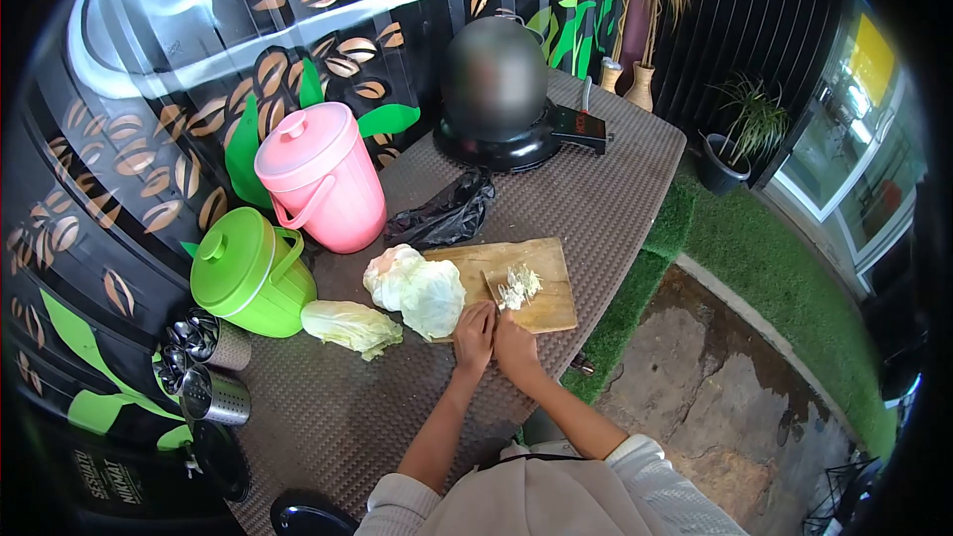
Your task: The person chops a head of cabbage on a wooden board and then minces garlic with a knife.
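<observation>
Left hand [475, 328]: is curling its fingers over the board's near edge; whether it is holding anything, I cannot tell.
Right hand [514, 341]: is closing in a narrow shape just beside the left, its fingers pointing toward the shreds; what it is gripping, if anything, I cannot tell.
Shreds [520, 287]: are lying in a small pale heap on the board, just beyond the fingers.
Board [554, 312]: is lying flat on the table, its left part running behind the cabbage.
Cabbage [433, 298]: is sitting at the board's left end, pale leaves bulging, left of the hands.
Napa [347, 326]: is lying on its side on the table, left of the cabbage and near the green jug.
Bag [449, 210]: is lying crumpled and black beyond the board.
Pink jug [323, 184]: is standing upright, lidded, behind the green jug [260, 276].
Cups [214, 396]: are standing left of the green jug, one holding spoons [195, 334].
Stove [496, 153]: is sitting at the table's far end, a blurred patch covering what is above it.
Table [352, 415]: is showing a brown woven surface.
</observation>
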Tool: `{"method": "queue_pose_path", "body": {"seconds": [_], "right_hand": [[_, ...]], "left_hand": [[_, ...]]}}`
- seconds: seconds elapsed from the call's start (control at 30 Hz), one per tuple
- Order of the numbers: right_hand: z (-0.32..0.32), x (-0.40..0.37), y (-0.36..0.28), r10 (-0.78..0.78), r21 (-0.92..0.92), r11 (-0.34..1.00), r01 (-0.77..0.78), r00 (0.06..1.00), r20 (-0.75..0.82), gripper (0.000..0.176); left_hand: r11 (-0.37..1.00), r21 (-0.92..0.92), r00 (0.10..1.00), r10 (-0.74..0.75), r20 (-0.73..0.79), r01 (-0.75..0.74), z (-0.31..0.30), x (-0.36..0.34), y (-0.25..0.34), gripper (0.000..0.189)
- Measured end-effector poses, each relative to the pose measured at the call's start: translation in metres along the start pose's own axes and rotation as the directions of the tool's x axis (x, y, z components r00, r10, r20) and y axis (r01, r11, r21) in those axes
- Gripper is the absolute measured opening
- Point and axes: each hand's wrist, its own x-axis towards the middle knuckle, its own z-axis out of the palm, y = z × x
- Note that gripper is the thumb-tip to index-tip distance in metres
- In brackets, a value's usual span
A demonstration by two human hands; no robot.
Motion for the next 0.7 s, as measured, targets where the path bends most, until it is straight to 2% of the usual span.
{"method": "queue_pose_path", "body": {"seconds": [0.07,0.13,0.17,0.23,0.37,0.43,0.57,0.63,0.67,0.7], "right_hand": [[-0.007,0.003,0.002,0.013,0.039,0.999,-0.013,1.000,0.016,0.024],[-0.010,0.004,0.006,-0.135,-0.064,0.989,0.135,0.991,-0.001,0.023],[-0.008,0.001,0.005,-0.136,-0.063,0.989,0.136,0.991,0.000,0.023],[-0.012,-0.011,-0.003,-0.003,-0.068,0.998,0.005,1.000,0.022,0.025],[0.011,-0.011,0.008,-0.035,-0.065,0.997,0.030,0.996,-0.080,0.028],[0.002,-0.001,0.005,0.009,-0.001,1.000,-0.009,0.999,0.038,0.033],[-0.012,0.002,0.006,-0.053,-0.014,0.998,0.054,0.998,0.044,0.035],[-0.009,-0.004,0.006,-0.019,-0.008,1.000,0.020,0.996,0.083,0.023],[-0.007,-0.008,0.005,-0.020,-0.010,1.000,0.020,0.996,0.083,0.023],[-0.005,-0.012,0.003,0.047,0.052,0.997,-0.052,0.995,0.090,0.025]], "left_hand": [[1.000,0.016,1.000,-0.001,0.000,0.001,0.001,-0.001,0.000,0.015],[0.999,0.035,1.000,-0.006,-0.003,0.006,0.001,-0.001,0.002,0.015],[0.999,0.026,1.000,-0.022,0.004,0.022,0.000,-0.001,0.002,0.015],[0.999,0.016,0.999,-0.038,0.012,0.038,0.001,-0.001,0.000,0.015],[1.000,0.015,1.000,0.005,-0.009,-0.004,0.003,-0.003,-0.004,0.014],[1.000,0.006,1.000,-0.005,-0.004,0.005,0.002,-0.005,-0.005,0.014],[1.000,-0.006,1.000,-0.017,0.006,0.017,0.001,-0.004,-0.005,0.015],[1.000,-0.004,1.000,-0.025,0.003,0.025,0.002,-0.005,-0.006,0.016],[0.999,-0.018,1.000,-0.027,0.008,0.027,0.003,-0.005,-0.007,0.016],[0.999,-0.032,0.999,-0.029,0.014,0.030,0.002,-0.003,-0.006,0.016]]}}
